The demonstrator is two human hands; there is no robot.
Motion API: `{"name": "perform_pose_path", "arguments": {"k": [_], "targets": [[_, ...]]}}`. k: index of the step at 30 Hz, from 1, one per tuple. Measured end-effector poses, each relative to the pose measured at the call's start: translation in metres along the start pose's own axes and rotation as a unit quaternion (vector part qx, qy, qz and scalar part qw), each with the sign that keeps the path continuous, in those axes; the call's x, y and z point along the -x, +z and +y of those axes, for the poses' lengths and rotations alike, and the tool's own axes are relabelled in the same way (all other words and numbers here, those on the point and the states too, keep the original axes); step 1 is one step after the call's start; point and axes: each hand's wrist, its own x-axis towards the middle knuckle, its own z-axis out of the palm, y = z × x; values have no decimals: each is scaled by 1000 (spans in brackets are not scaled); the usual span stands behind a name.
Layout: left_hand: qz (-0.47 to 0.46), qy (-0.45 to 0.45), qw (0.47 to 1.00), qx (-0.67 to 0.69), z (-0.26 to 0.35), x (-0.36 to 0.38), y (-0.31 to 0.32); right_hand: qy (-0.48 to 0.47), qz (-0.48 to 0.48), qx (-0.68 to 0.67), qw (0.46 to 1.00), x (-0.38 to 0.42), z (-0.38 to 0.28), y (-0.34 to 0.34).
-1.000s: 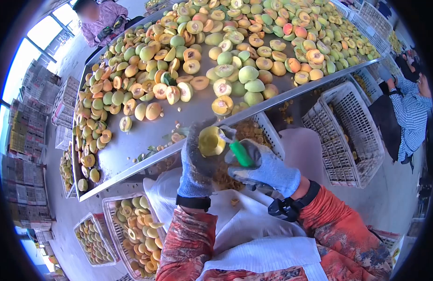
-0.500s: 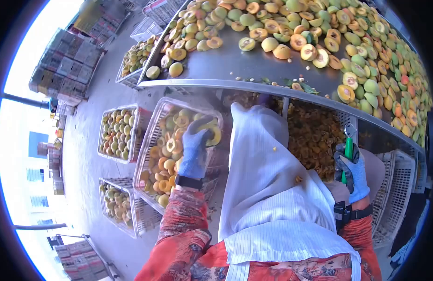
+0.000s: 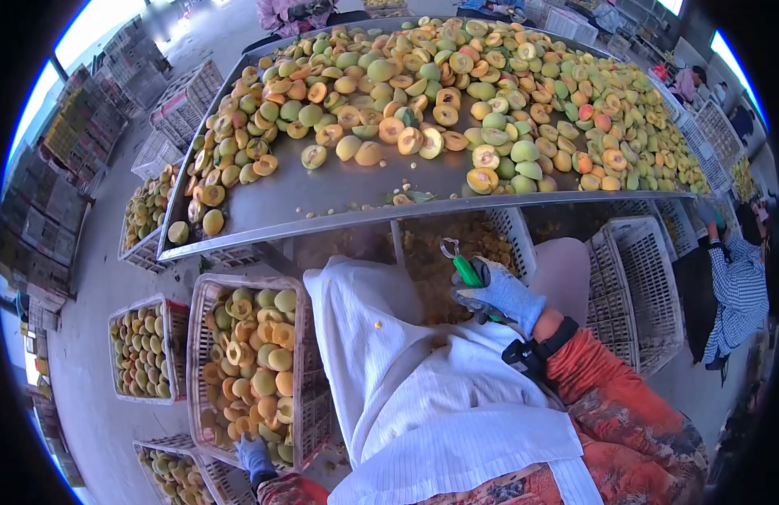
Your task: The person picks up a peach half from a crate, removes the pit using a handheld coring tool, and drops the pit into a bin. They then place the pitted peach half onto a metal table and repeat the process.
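Observation:
My right hand (image 3: 503,295), in a blue glove with dark palm, is closed around the green handle of a pitting tool (image 3: 467,271) with a metal loop at its tip. It is over my lap, below the table edge. My left hand (image 3: 255,457), gloved alike, is at the near end of a plastic basket (image 3: 298,379), its fingers stretched toward the fruit. No fruit shows in it. Halved and whole yellow-green fruits (image 3: 263,383), apricot- or peach-like, fill much of this basket. Some halves have hollow centres.
A metal table (image 3: 322,189) in front bears a large heap of halved fruit, with loose pits near its edge. More fruit baskets (image 3: 181,353) stand at left. Nested baskets (image 3: 650,295) stand at right. Other people (image 3: 739,286) sit around the table.
The view has turned, showing more of the table and right side. My left hand has moved to the basket's near end, and the fruit half is gone from it. My right hand still holds the tool.

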Motion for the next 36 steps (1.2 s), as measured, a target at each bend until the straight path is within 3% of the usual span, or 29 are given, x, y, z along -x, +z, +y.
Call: {"name": "perform_pose_path", "arguments": {"k": [1,2,3,4,5,6,7,8,11,13,14,16,17,18,20,23,27,28,33,36], "targets": [[7,12,1000,0,-6,-11,2,-90,12,184,979,-5,3,-4],[15,53,994,92,-11,-24,7,-166,31,361,917,-3,5,-8],[15,97,979,181,0,-26,1,-170,56,436,882,6,-3,-6],[-25,82,958,272,11,-27,-7,-171,82,512,838,12,-17,-4],[9,111,931,347,19,-41,3,-133,57,543,827,20,-34,-4],[42,134,895,423,38,-38,1,-180,72,573,796,24,-40,-6],[-22,85,895,438,52,-38,-8,-185,67,601,775,31,-50,-6],[34,146,864,481,69,-40,-5,-193,59,628,751,36,-59,-7],[67,200,860,465,103,-31,-17,-270,78,650,706,44,-73,-12],[31,276,796,538,133,0,-39,-317,80,669,667,53,-86,-15],[34,279,791,543,144,18,-54,-358,77,685,630,59,-94,-16],[-34,262,788,556,166,50,-72,-363,27,699,616,74,-125,1],[-41,273,770,575,164,28,-53,-436,-5,708,556,86,-141,16],[-62,277,771,570,165,24,-48,-439,-6,740,509,104,-155,37],[-112,286,776,551,175,28,-38,-551,56,701,449,142,-186,58],[-159,291,779,532,177,29,-24,-589,16,667,457,145,-202,59],[-150,317,775,526,176,3,-6,-579,1,663,474,131,-208,47],[-234,196,839,451,205,51,-52,-578,-1,662,477,129,-208,45],[-161,325,791,493,224,50,-41,-568,-18,657,495,106,-207,42],[-193,334,749,539,224,4,-14,-565,-24,655,501,90,-208,45]]}}
